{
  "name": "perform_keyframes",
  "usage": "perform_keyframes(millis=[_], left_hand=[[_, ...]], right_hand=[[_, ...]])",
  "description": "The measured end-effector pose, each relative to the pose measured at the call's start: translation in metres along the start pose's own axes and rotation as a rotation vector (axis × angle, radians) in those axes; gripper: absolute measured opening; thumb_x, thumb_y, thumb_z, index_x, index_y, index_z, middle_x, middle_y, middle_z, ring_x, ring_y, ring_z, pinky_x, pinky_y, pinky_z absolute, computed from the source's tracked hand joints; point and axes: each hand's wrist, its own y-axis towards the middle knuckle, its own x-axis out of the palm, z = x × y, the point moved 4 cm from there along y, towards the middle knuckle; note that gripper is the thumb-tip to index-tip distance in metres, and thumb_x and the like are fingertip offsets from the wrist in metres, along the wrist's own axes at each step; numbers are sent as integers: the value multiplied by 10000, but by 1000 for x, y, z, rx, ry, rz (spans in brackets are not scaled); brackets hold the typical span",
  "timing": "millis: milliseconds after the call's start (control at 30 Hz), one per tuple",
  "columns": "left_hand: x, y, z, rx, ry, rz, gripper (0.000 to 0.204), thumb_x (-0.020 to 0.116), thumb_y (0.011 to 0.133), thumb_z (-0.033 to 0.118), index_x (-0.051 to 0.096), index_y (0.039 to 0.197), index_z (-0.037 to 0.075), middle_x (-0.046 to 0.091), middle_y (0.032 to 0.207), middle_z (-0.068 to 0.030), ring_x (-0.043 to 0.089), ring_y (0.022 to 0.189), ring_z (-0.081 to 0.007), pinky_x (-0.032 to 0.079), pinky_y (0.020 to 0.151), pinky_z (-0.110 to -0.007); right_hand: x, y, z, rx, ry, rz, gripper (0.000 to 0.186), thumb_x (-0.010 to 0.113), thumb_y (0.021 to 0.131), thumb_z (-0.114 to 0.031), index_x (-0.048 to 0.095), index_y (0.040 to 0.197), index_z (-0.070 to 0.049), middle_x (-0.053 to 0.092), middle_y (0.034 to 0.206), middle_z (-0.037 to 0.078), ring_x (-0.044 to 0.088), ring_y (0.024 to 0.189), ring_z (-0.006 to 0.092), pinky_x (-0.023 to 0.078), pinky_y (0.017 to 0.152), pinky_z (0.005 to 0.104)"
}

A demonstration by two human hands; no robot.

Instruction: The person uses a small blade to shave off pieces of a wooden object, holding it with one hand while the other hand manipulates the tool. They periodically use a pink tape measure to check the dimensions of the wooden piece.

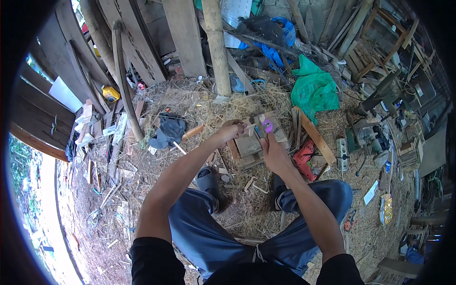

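My left hand [232, 131] is closed, its fingers pinching a small pale wooden piece [250, 131] over a low wooden block [249, 146] between my feet. Just right of it, my right hand [275, 154] grips a hand tool [258, 119] with a dark end that points away from me. Its exact kind is too small to make out. Near the tool, a bright purple item [267, 126] shows on top of the block. A thin blue item lies between the two hands, partly hidden.
A red power tool [304, 159] and an orange-brown plank [316, 137] lie right of the block. Beyond are a green plastic sheet [314, 88] and a wooden post [217, 47]. A white power strip [342, 154] lies further right. Straw and wood scraps cover the ground.
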Motion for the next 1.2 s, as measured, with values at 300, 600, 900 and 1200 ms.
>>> perform_keyframes(millis=[300, 600, 900, 1200], left_hand=[[-5, 4, -4, 19, 50, 11, 159, 548, 906, 222, 527, 955, 72, 494, 757, 36, 425, 678, -62, 330, 558, -202], [6, -64, 71, -53, -371, -114, 162, 504, 927, 270, 510, 887, 113, 550, 789, 23, 482, 734, -102, 378, 688, -262], [33, -118, 101, 27, -600, -438, 201, 474, 946, 268, 547, 955, 81, 546, 828, -3, 485, 742, -122, 384, 718, -268], [41, -119, 130, 517, 138, 28, 313, 591, 910, 203, 583, 1105, -42, 627, 948, -46, 573, 868, -106, 432, 816, -258]], right_hand=[[3, -4, 13, -20, 29, -58, 250, 483, 930, -202, 427, 1037, 17, 558, 653, 300, 550, 675, 500, 395, 568, 570], [-52, 10, -19, -143, 214, 267, 380, 688, 799, -205, 511, 1061, 7, 634, 899, 205, 626, 824, 363, 480, 673, 421], [-82, 0, -51, -176, 508, 308, 270, 695, 765, -94, 542, 963, 8, 657, 886, 133, 654, 814, 267, 494, 726, 361], [-84, -6, -45, -25, 628, 180, 329, 732, 735, -88, 536, 979, 14, 656, 865, 107, 638, 779, 184, 496, 712, 317]])
